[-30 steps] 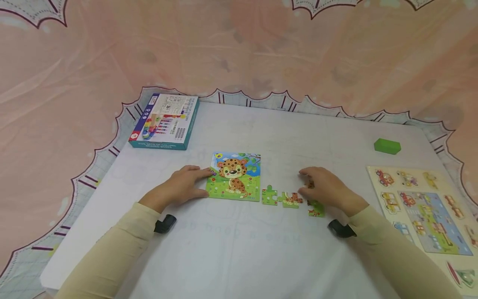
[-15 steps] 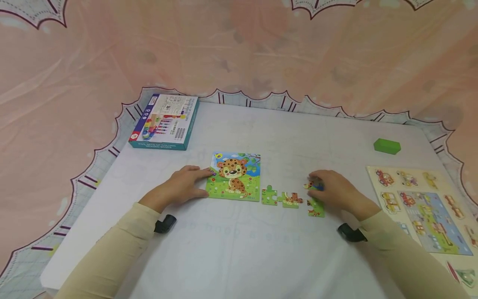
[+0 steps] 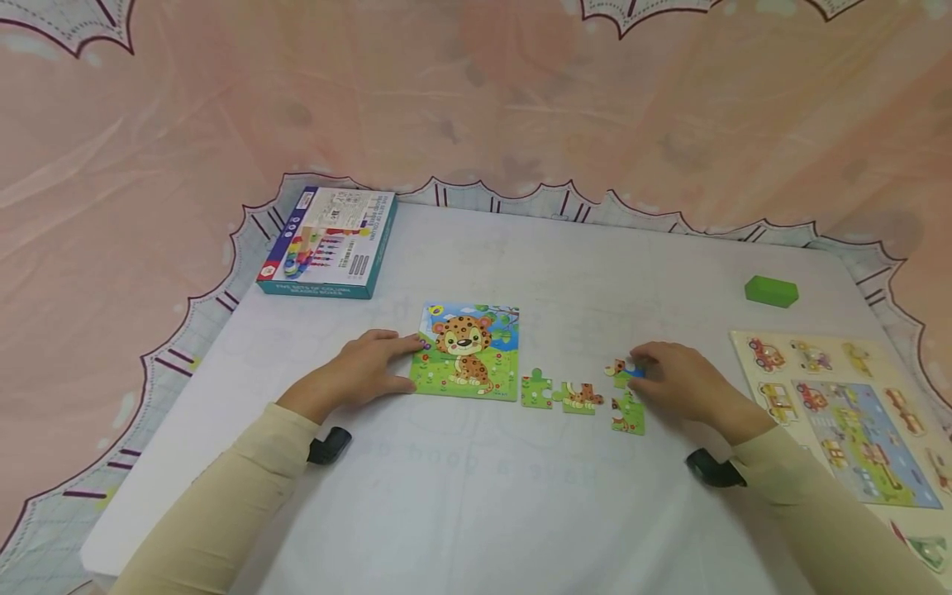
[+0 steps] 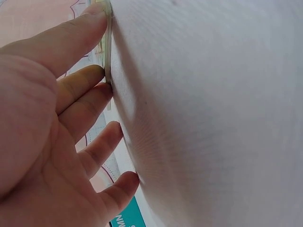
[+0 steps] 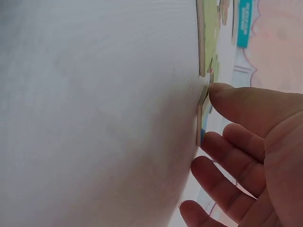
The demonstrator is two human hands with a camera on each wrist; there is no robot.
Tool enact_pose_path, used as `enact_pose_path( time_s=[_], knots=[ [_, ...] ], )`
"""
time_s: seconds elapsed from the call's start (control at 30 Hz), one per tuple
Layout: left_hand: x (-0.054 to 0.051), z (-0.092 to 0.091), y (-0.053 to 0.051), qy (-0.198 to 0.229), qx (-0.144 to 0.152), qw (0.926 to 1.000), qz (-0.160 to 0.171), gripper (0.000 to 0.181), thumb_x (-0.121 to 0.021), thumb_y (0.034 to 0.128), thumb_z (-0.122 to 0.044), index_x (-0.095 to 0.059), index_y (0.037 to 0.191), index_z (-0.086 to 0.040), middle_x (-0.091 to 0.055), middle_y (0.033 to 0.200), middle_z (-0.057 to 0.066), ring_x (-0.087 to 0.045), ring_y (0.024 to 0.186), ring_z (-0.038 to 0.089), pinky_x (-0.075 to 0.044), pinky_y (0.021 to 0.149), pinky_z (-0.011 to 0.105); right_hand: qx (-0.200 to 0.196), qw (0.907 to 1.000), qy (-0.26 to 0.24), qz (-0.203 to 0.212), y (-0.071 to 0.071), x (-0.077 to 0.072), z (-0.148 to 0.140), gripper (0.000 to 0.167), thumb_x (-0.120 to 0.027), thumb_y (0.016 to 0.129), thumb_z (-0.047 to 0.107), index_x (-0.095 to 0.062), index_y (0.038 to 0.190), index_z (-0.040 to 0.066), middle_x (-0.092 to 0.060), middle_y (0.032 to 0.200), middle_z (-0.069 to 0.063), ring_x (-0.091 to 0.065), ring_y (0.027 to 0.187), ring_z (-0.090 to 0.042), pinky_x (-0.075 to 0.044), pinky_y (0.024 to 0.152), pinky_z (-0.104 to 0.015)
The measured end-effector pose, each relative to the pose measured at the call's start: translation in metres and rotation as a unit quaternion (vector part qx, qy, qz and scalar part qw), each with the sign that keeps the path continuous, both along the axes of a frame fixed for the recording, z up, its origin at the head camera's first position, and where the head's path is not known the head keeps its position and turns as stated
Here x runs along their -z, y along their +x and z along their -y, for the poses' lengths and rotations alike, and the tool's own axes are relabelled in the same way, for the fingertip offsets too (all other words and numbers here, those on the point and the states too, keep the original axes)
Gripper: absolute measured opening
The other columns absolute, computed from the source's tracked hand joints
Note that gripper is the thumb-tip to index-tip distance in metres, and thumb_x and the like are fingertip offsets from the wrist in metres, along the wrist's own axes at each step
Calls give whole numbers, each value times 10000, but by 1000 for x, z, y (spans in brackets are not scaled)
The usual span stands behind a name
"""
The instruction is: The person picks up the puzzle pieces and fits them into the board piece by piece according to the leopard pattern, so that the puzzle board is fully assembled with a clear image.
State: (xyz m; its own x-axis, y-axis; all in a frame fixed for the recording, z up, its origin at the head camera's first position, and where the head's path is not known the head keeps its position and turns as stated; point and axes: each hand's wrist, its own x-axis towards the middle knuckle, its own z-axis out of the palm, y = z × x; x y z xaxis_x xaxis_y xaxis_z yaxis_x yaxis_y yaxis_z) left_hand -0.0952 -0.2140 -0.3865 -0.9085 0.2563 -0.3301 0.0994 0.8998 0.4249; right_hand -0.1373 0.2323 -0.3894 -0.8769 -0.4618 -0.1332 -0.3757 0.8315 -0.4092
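In the head view my left hand (image 3: 362,368) rests at the left edge of a square leopard puzzle (image 3: 467,351), fingers spread. The left wrist view shows the thumb and fingertips against the puzzle's thin edge (image 4: 109,45). Further right, my right hand (image 3: 680,382) pinches a small puzzle piece (image 3: 620,369) with green, orange and blue on it. This piece lies on the table between thumb and index finger, partly hidden by them; its blue corner (image 5: 202,135) shows in the right wrist view. Just below is a green piece (image 3: 629,415).
Two more loose pieces, a green one (image 3: 535,392) and one with spotted legs (image 3: 580,397), lie right of the puzzle. A flat box (image 3: 327,240) stands at the back left. A green block (image 3: 771,291) and a vehicle picture board (image 3: 766,413) are on the right of the white table (image 3: 461,504).
My right hand has drawn back to the right, uncovering more of the pinched piece. The green piece below it has shifted slightly. My left hand has stayed still.
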Motion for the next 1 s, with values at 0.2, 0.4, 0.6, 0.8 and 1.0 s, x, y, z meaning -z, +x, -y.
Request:
enact_pose_path(
  time_s=[0.2, 0.4, 0.6, 0.8, 1.0],
  knots=[
    [0, 0, 0, -1, -6, 10000, 7, 672, -760, 901, -326, -492, 1503, -195, -394, 1527, 218, -273, 1429, 446, -284, 1080, 681, -27, 10000, -33, 10, 3, -1, -4, 440, -712, 923, 193, -615, 1267, -61, -632, 1251, -234, -558, 1190, -433, -419, 1012, -598],
    [0, 0, 0, -3, -3, 10000, -31, 673, -761, 901, -324, -492, 1503, -188, -406, 1522, 210, -277, 1429, 439, -280, 1085, 676, -50, 10000, -20, -47, 4, -2, -6, 426, -724, 916, 196, -627, 1249, -51, -635, 1247, -227, -561, 1188, -428, -419, 1013, -596],
    [-1, 0, 1, -4, -24, 10000, 23, 672, -758, 903, -322, -489, 1504, -189, -395, 1526, 217, -273, 1429, 444, -281, 1082, 680, 5, 10000, 19, -67, 2, -2, -5, 413, -729, 914, 203, -639, 1224, -56, -651, 1212, -222, -581, 1157, -419, -441, 989, -587],
    [-1, 0, 1, -29, -14, 10000, 16, 669, -758, 903, -323, -492, 1503, -191, -397, 1527, 215, -272, 1430, 443, -283, 1080, 682, 22, 9999, 62, -98, -1, -3, -3, 407, -722, 919, 199, -641, 1222, -61, -659, 1201, -220, -589, 1146, -419, -447, 983, -583],
    [-2, 0, 1, -19, 35, 10000, -5, 671, -757, 905, -317, -489, 1504, -181, -411, 1521, 207, -273, 1433, 435, -276, 1087, 676, -32, 9998, 109, -133, -5, -4, 2, 409, -724, 919, 193, -638, 1224, -66, -661, 1196, -221, -595, 1137, -414, -451, 980, -577]
  ],
)
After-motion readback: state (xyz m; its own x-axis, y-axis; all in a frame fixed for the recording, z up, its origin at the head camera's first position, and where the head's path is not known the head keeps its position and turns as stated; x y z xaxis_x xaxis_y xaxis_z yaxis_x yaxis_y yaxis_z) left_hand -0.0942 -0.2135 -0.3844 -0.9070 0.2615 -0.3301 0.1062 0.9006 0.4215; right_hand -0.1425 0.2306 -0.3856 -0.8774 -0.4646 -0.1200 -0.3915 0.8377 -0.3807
